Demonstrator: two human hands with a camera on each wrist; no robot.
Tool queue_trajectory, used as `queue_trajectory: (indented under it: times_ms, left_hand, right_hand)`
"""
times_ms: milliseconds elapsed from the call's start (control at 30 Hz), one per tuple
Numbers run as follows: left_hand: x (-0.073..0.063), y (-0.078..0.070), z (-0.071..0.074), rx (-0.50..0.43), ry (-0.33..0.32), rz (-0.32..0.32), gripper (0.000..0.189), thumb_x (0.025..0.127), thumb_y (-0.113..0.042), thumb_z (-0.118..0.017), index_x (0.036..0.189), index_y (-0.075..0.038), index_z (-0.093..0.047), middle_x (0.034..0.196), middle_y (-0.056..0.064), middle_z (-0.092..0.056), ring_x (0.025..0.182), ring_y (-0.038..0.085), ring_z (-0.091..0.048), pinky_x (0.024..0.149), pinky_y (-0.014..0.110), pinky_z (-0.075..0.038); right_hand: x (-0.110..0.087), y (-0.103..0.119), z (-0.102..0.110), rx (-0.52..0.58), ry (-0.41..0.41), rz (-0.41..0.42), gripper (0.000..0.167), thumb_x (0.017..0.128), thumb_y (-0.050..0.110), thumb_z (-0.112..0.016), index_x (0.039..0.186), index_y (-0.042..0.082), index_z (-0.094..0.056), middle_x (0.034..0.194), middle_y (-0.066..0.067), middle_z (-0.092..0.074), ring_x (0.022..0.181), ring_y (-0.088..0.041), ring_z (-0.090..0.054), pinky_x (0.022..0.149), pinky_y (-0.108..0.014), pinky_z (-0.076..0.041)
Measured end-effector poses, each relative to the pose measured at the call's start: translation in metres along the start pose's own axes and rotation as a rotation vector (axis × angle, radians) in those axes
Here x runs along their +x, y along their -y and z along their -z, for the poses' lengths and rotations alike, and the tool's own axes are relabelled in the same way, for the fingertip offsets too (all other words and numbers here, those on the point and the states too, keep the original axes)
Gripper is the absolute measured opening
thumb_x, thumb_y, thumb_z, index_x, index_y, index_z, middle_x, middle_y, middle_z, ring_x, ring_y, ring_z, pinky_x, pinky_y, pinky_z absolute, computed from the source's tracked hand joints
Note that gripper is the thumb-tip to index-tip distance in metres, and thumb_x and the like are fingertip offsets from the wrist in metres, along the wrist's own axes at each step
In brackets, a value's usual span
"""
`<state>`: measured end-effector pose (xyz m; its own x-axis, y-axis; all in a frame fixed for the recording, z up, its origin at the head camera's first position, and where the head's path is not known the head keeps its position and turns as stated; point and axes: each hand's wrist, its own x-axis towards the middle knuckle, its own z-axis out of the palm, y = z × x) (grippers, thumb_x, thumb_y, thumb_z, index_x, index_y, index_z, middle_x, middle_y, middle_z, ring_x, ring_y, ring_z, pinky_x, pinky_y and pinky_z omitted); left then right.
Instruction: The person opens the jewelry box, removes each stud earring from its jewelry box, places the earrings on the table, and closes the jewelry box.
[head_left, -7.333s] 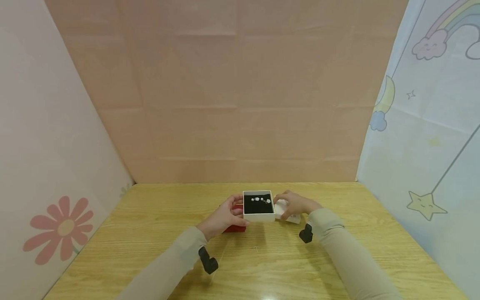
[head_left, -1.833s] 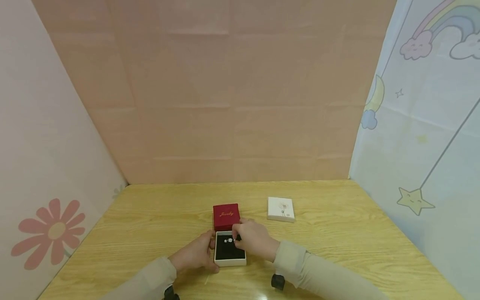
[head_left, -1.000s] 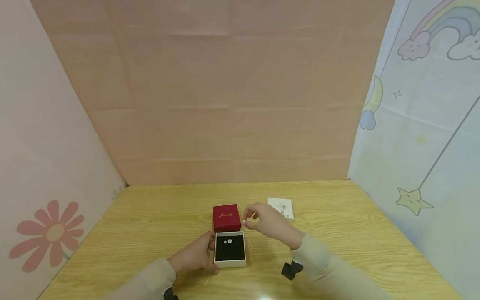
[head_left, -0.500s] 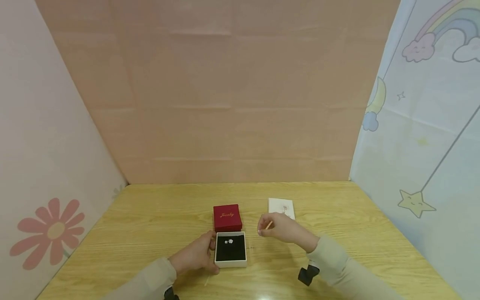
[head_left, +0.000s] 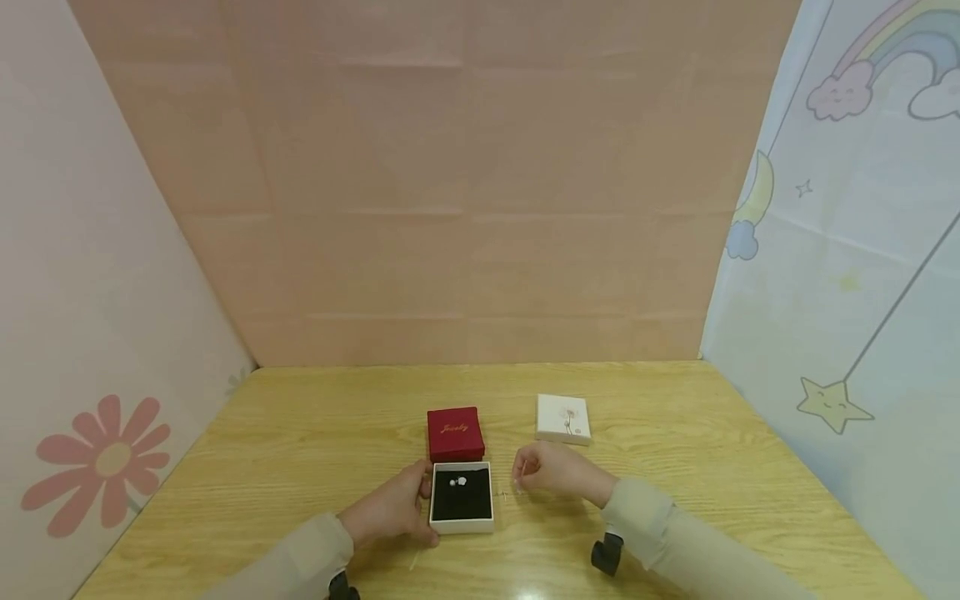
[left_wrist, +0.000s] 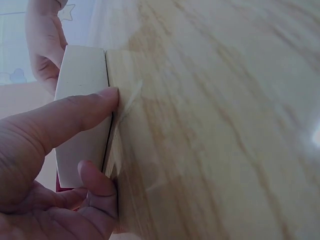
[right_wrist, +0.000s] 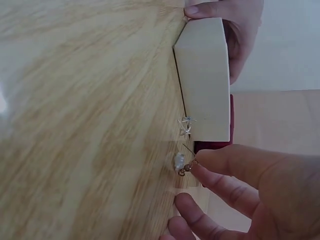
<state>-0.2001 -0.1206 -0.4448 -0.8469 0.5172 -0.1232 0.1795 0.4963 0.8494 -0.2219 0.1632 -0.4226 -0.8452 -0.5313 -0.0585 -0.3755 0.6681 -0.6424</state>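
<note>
On the table sits a white jewelry box (head_left: 461, 527) with a black lining. One earring (head_left: 458, 482) with a pearl and a white flower lies on the lining. My left hand (head_left: 392, 505) grips the box at its left side; in the left wrist view the thumb (left_wrist: 75, 116) lies across the box wall. Right of the box, low over the table, my right hand (head_left: 558, 472) pinches a matching earring (right_wrist: 180, 162) between thumb and forefinger, its thin post showing. A pair of star-shaped earrings (right_wrist: 186, 126) lies on the wood between box and right hand.
Directly behind the white box stands a red box (head_left: 455, 433) with gold lettering. A white lid (head_left: 563, 418) with a printed flower lies behind the right hand. A thin clear strip (left_wrist: 132, 100) lies near the left thumb. Fabric walls (head_left: 480, 208) surround the wooden table.
The white box came down onto the table, and the lid was left at the back right. My right hand lifted one earring from the lining, moved right, then lowered toward the wood.
</note>
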Motion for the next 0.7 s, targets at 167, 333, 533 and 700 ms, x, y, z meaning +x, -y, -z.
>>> queue_trajectory:
  times_ms: [167, 333, 533, 700]
  left_hand:
    - [-0.0010, -0.0022, 0.0006, 0.016, -0.009, 0.019, 0.081, 0.057, 0.004, -0.089, 0.123, 0.004, -0.044, 0.096, 0.009, -0.053, 0.083, 0.022, -0.046, 0.067, 0.029, -0.039]
    - [-0.0010, -0.0020, 0.0009, 0.023, -0.004, 0.014, 0.081, 0.057, 0.004, -0.089, 0.124, 0.005, -0.044, 0.096, 0.009, -0.053, 0.083, 0.022, -0.047, 0.067, 0.029, -0.039]
    - [0.0002, 0.0002, 0.0007, 0.029, -0.001, 0.011, 0.081, 0.057, 0.003, -0.090, 0.123, 0.005, -0.044, 0.096, 0.009, -0.053, 0.083, 0.022, -0.046, 0.066, 0.029, -0.039]
    - [0.0005, -0.0006, 0.0013, 0.049, -0.003, 0.044, 0.082, 0.057, 0.000, -0.091, 0.124, 0.004, -0.043, 0.097, 0.009, -0.050, 0.085, 0.023, -0.045, 0.070, 0.031, -0.039]
  right_hand:
    - [0.0035, 0.0009, -0.0026, -0.048, -0.015, -0.006, 0.008, 0.086, 0.008, -0.069, 0.082, 0.014, -0.066, 0.074, 0.004, -0.060, 0.069, -0.011, -0.052, 0.060, -0.028, -0.043]
    - [0.0055, -0.0002, -0.0060, -0.095, -0.030, -0.017, 0.011, 0.085, 0.010, -0.070, 0.080, 0.018, -0.065, 0.071, 0.007, -0.058, 0.064, -0.009, -0.049, 0.057, -0.026, -0.040]
    - [0.0060, 0.0004, -0.0067, -0.089, -0.030, -0.035, 0.009, 0.083, 0.010, -0.071, 0.080, 0.017, -0.064, 0.070, 0.006, -0.058, 0.063, -0.010, -0.048, 0.055, -0.026, -0.039]
    - [0.0068, 0.0003, -0.0072, -0.093, -0.035, -0.040, 0.008, 0.083, 0.010, -0.071, 0.081, 0.015, -0.065, 0.069, 0.006, -0.057, 0.062, -0.009, -0.048, 0.054, -0.026, -0.038]
